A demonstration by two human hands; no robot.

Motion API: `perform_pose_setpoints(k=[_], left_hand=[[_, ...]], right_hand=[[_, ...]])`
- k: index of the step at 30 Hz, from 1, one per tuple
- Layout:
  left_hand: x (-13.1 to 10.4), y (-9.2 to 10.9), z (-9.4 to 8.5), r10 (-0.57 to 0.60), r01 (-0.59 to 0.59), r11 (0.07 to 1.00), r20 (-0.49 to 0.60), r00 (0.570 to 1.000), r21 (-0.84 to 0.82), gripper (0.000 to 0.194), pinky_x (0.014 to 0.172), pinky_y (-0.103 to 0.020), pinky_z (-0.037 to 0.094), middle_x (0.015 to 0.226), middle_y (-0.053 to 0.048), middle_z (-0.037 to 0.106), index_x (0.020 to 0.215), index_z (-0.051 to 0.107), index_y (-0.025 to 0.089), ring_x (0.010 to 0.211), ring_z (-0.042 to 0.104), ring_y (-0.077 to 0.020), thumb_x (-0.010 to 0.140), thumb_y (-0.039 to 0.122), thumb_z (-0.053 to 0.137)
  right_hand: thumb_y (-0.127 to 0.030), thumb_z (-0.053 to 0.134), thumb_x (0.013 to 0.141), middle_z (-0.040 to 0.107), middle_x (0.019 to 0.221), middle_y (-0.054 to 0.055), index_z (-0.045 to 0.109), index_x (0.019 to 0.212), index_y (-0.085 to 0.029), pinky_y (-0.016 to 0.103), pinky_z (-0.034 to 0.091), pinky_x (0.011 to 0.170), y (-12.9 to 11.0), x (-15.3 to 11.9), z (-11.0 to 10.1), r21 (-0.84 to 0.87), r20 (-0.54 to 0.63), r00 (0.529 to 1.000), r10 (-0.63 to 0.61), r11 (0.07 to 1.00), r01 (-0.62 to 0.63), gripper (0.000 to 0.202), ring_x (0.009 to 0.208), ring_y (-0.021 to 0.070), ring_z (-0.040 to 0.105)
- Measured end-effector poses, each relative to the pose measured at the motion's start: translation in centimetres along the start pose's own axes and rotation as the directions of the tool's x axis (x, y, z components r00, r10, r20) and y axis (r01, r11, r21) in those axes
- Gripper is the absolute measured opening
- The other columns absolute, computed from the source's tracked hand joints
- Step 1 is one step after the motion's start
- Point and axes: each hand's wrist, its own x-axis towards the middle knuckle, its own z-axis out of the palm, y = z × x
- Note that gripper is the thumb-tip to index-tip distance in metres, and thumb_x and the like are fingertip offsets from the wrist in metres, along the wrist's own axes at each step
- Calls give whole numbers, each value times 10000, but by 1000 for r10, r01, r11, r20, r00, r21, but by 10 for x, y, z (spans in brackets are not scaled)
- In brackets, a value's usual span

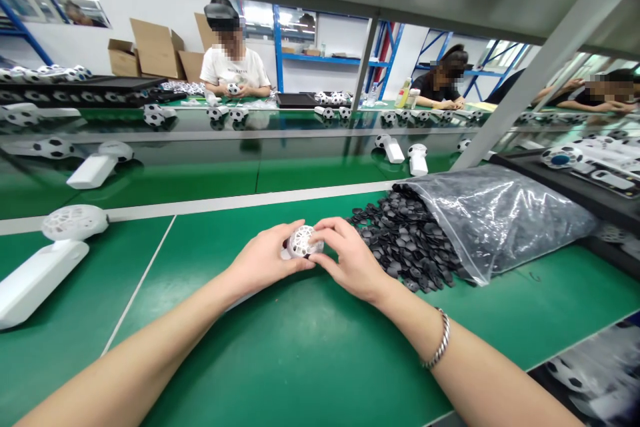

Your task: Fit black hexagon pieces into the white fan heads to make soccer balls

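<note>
In the middle of the head view is a handheld fan [302, 241] with a round white lattice head patterned like a football. My left hand [265, 255] is closed around the side of this head, and a bit of the white handle shows below my wrist. From the right, my right hand [350, 257] has its fingers curled against the lattice, with thumb and fingertips touching the head. Whether a small piece sits under those fingertips is hidden. Just beyond my right hand lies a heap of small black plastic pieces [407, 237], spilling out of a clear plastic bag [505, 213].
Another white fan [40, 273] lies at the left on the green bench [310, 360]. Beyond a pale strip, several fans [95, 167] rest on a green belt. A slanted metal post [540, 60] stands at the right, by a black tray [610, 197]. Co-workers [235, 67] sit opposite.
</note>
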Motion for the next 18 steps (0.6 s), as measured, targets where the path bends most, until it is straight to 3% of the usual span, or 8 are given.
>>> perform_pose_setpoints(k=[2, 5, 8, 12, 15, 18], left_hand=[[0, 1, 0, 6, -6, 1000, -3, 1000, 27, 716, 937, -336, 387, 1274, -46, 488, 1267, 411, 223, 1133, 473, -241, 655, 546, 593], [0, 3, -1, 9, -9, 997, 5, 1000, 75, 694, 934, -338, 385, 1273, -47, 487, 1278, 392, 227, 1131, 473, -241, 681, 530, 575], [-1, 5, -2, 7, -9, 994, 15, 1000, 112, 625, 910, -339, 395, 1231, -51, 521, 1271, 392, 238, 1086, 507, -247, 724, 505, 534], [-1, 8, -2, 15, -18, 993, 26, 1000, 120, 577, 892, -335, 399, 1212, -52, 529, 1249, 402, 239, 1063, 518, -249, 742, 494, 507], [-1, 8, -4, -7, 2, 994, 46, 999, 108, 651, 862, -330, 418, 1242, -38, 502, 1248, 379, 259, 1065, 510, -255, 677, 508, 570], [1, 4, -7, -81, 74, 988, 53, 995, 132, 686, 767, -323, 456, 1176, -34, 539, 1210, 389, 261, 963, 557, -257, 601, 458, 638]], right_hand=[[-225, 585, 761, 468, 1182, 83, 485, 1074, -200, 356, 364, 939, 6, 0, 1, 92, -18, 998, 63, 994, -61, 329, 1126, 190, 416], [-264, 537, 796, 432, 1266, 108, 361, 1227, -185, 371, 377, 955, 11, -1, 5, 180, 66, 993, 103, 977, -113, 472, 1174, 196, 400], [-242, 446, 848, 434, 1288, 94, 301, 1282, -201, 378, 369, 974, 9, -1, 10, 214, 150, 986, 79, 971, -110, 459, 1173, 183, 416], [-228, 456, 844, 457, 1274, 86, 341, 1261, -200, 349, 383, 961, 11, 5, 7, 240, 155, 984, 86, 963, -122, 433, 1153, 174, 440], [-253, 455, 848, 549, 1134, 79, 466, 1138, -178, 311, 433, 877, 27, 10, -8, 195, -7, 978, 207, 960, -201, 299, 1008, 157, 532], [-237, 478, 830, 574, 932, 53, 565, 940, -174, 293, 444, 787, 46, 12, -26, -1, -195, 927, 321, 945, -328, 154, 827, 143, 554]])
